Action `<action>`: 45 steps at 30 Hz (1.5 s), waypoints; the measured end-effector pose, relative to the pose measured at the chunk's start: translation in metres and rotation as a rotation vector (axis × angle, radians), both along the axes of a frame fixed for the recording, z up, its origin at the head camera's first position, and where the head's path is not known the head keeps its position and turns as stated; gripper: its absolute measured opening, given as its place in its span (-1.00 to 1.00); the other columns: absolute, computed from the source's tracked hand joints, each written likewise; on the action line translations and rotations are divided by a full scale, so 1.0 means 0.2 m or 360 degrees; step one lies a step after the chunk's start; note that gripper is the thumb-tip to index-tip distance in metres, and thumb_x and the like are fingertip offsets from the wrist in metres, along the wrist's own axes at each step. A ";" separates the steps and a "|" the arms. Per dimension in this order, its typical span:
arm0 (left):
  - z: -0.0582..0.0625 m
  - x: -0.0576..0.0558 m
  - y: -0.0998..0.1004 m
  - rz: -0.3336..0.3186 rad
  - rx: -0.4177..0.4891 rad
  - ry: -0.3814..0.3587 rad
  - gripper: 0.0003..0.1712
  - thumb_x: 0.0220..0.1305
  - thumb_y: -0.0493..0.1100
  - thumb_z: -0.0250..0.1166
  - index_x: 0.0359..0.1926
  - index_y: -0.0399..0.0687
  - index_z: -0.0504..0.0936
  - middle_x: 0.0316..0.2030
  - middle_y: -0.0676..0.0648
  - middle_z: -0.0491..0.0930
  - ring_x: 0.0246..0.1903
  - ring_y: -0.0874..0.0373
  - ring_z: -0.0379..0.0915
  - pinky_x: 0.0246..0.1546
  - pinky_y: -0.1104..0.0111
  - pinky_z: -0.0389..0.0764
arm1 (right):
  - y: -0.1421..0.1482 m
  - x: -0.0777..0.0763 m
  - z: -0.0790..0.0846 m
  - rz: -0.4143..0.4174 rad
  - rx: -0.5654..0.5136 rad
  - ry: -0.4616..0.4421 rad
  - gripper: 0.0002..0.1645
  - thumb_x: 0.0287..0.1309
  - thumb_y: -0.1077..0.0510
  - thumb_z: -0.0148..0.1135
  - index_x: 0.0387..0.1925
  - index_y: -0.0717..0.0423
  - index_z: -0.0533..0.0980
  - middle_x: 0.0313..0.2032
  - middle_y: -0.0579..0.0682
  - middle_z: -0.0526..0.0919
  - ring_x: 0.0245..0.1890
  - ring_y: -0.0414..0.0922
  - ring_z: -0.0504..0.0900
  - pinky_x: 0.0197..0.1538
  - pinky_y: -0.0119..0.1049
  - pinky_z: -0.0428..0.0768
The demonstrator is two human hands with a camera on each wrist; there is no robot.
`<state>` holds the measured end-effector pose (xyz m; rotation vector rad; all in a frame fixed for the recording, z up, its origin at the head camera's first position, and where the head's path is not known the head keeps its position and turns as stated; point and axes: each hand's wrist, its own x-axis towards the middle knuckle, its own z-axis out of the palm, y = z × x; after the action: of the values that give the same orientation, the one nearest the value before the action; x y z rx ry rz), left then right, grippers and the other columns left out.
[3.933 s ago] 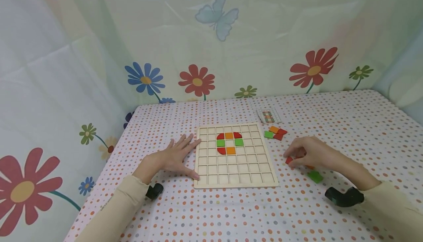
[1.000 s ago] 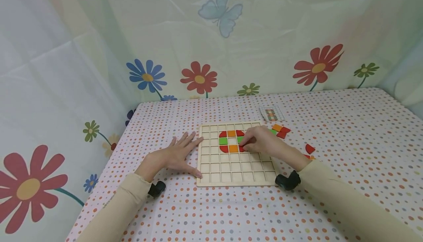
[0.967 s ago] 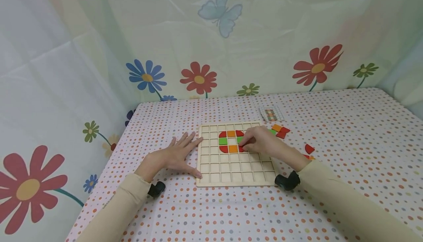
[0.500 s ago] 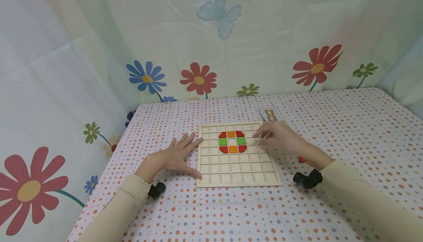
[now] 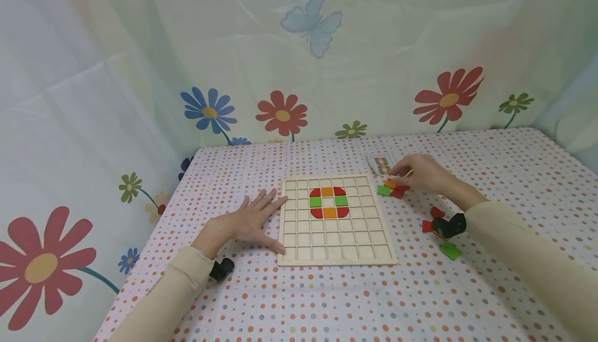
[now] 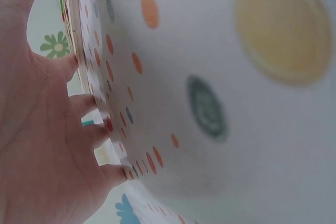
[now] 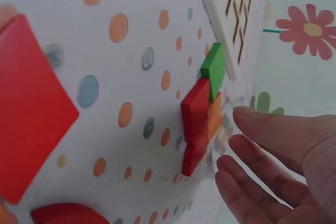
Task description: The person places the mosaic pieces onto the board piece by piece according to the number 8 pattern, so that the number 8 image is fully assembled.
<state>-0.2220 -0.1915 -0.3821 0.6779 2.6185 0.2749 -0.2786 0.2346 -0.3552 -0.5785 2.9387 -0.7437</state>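
In the head view, my left hand (image 5: 247, 222) lies spread at the left edge of the wooden grid board (image 5: 338, 254), thumb and a fingertip touching it. A ring of tiles sits in the board's upper cells: red rounded corners, orange squares (image 5: 329, 213) and green squares (image 5: 315, 202), around a bare cell. My right hand (image 5: 422, 173) hovers over a small cluster with a green tile (image 5: 384, 190), an orange tile (image 5: 390, 183) and red tiles (image 5: 398, 192). In the right wrist view, its thumb and fingers are apart with nothing between them, beside the orange tile (image 7: 214, 116).
A small pattern card (image 5: 381, 164) lies behind the cluster, partly covered by my right hand. More loose tiles, red (image 5: 436, 212) and green (image 5: 450, 250), lie nearer on the right, partly behind the black wrist camera (image 5: 449, 226). A dotted cloth (image 5: 299, 305) covers the table.
My right hand set a red rounded tile at the ring's lower right corner, let go, and moved right to the loose cluster. My left hand stays at the board's edge.
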 end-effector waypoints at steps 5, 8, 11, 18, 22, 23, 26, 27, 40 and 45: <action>-0.01 0.00 0.01 -0.0008 0.0000 -0.0006 0.43 0.09 0.49 0.46 0.72 0.20 -0.19 0.68 -0.11 -0.42 0.64 -0.14 -0.56 0.57 -0.21 -0.35 | 0.00 -0.03 -0.03 -0.0019 0.0036 -0.0106 -0.69 0.23 0.29 0.47 -0.05 0.43 0.70 -0.19 0.23 0.77 -0.17 0.13 0.69 -0.09 0.04 0.69; 0.00 0.01 0.02 -0.0006 -0.0005 -0.0004 0.43 0.08 0.50 0.46 0.72 0.20 -0.19 0.68 -0.11 -0.42 0.64 -0.14 -0.57 0.58 -0.20 -0.35 | 0.00 -0.04 -0.04 -0.0042 0.0041 -0.0152 -0.66 0.22 0.31 0.48 -0.02 0.43 0.69 -0.15 0.27 0.77 -0.13 0.16 0.70 -0.04 0.07 0.69; 0.01 0.01 0.02 0.0003 -0.0017 0.0000 0.43 0.08 0.49 0.46 0.72 0.19 -0.19 0.68 -0.11 -0.42 0.64 -0.13 -0.57 0.58 -0.20 -0.35 | 0.00 -0.05 -0.03 -0.0065 0.0038 -0.0207 -0.64 0.23 0.32 0.47 0.04 0.42 0.68 -0.11 0.30 0.77 -0.10 0.16 0.71 -0.01 0.07 0.69; 0.02 0.00 0.01 -0.0011 -0.0019 0.0013 0.42 0.10 0.49 0.46 0.72 0.17 -0.18 0.68 -0.13 -0.42 0.64 -0.15 -0.57 0.57 -0.22 -0.34 | -0.03 -0.09 -0.01 -0.0121 0.0054 -0.0314 -0.66 0.24 0.35 0.45 0.02 0.44 0.67 -0.19 0.22 0.75 -0.20 0.05 0.64 -0.11 -0.11 0.62; 0.02 0.00 0.00 -0.0007 -0.0023 0.0012 0.43 0.08 0.51 0.45 0.72 0.18 -0.18 0.68 -0.12 -0.41 0.64 -0.14 -0.57 0.57 -0.22 -0.34 | -0.05 -0.08 -0.01 -0.0143 0.0035 -0.0332 -0.67 0.24 0.38 0.43 0.01 0.48 0.65 -0.19 0.24 0.74 -0.20 0.06 0.65 -0.12 -0.15 0.63; 0.01 0.00 0.00 -0.0005 -0.0026 0.0014 0.43 0.08 0.51 0.45 0.72 0.19 -0.19 0.68 -0.12 -0.41 0.65 -0.14 -0.57 0.57 -0.22 -0.34 | -0.06 -0.08 -0.01 -0.0147 0.0029 -0.0329 -0.68 0.24 0.39 0.43 0.01 0.49 0.65 -0.19 0.26 0.73 -0.19 0.07 0.65 -0.12 -0.14 0.63; 0.01 0.00 -0.01 0.0002 -0.0027 0.0013 0.44 0.08 0.52 0.45 0.72 0.20 -0.19 0.69 -0.12 -0.41 0.65 -0.13 -0.57 0.58 -0.21 -0.33 | -0.07 -0.08 -0.01 -0.0148 0.0034 -0.0304 -0.69 0.23 0.40 0.43 -0.01 0.49 0.65 -0.16 0.29 0.73 -0.14 0.12 0.68 -0.08 -0.08 0.66; 0.01 0.00 -0.01 0.0004 -0.0024 0.0011 0.44 0.08 0.51 0.45 0.72 0.19 -0.19 0.69 -0.12 -0.41 0.65 -0.13 -0.57 0.58 -0.21 -0.34 | -0.08 -0.07 -0.01 -0.0159 0.0034 -0.0301 -0.68 0.22 0.40 0.44 -0.01 0.49 0.65 -0.15 0.30 0.73 -0.12 0.13 0.68 -0.06 -0.05 0.66; 0.00 -0.01 0.00 0.0012 -0.0034 0.0008 0.44 0.06 0.52 0.46 0.72 0.21 -0.18 0.69 -0.10 -0.41 0.65 -0.12 -0.57 0.58 -0.21 -0.33 | -0.07 -0.04 -0.04 -0.0222 -0.0059 -0.0170 -0.65 0.12 0.38 0.53 -0.04 0.42 0.70 -0.12 0.30 0.74 -0.10 0.20 0.68 0.02 0.08 0.66; 0.00 -0.01 0.00 0.0009 -0.0041 -0.0001 0.44 0.07 0.52 0.45 0.72 0.22 -0.20 0.69 -0.10 -0.43 0.64 -0.11 -0.59 0.58 -0.20 -0.34 | -0.07 -0.02 -0.07 -0.0212 -0.0106 -0.0041 -0.68 0.09 0.43 0.53 -0.07 0.40 0.72 -0.16 0.27 0.73 -0.18 0.12 0.64 -0.09 -0.02 0.65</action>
<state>-0.2243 -0.1905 -0.3812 0.6621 2.6190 0.2427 -0.2825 0.2199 -0.3683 -0.3767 2.9614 -0.8574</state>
